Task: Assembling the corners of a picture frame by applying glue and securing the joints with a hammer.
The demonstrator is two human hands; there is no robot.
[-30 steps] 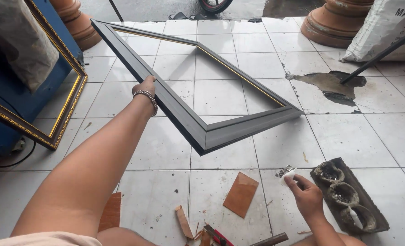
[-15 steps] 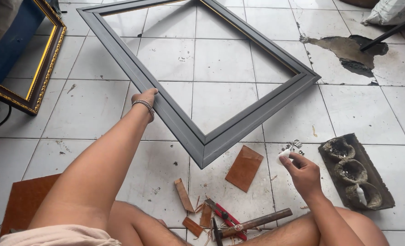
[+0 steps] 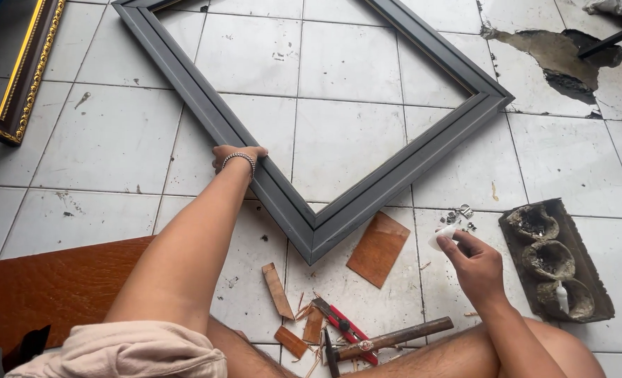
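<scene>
Tiled floor (image 3: 115,140), grey frame (image 3: 367,189) corner toward person.

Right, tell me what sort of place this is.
Probably a small picture-framing workshop, worked on the tiled floor: a grey frame, a gold-trimmed frame beside it, and a hammer among wood scraps.

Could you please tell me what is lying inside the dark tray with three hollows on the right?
The dark tray holds crusted grey residue in its three hollows, and a small white nozzle-like piece sits in the nearest one. What lies beneath the crust cannot be seen.
</scene>
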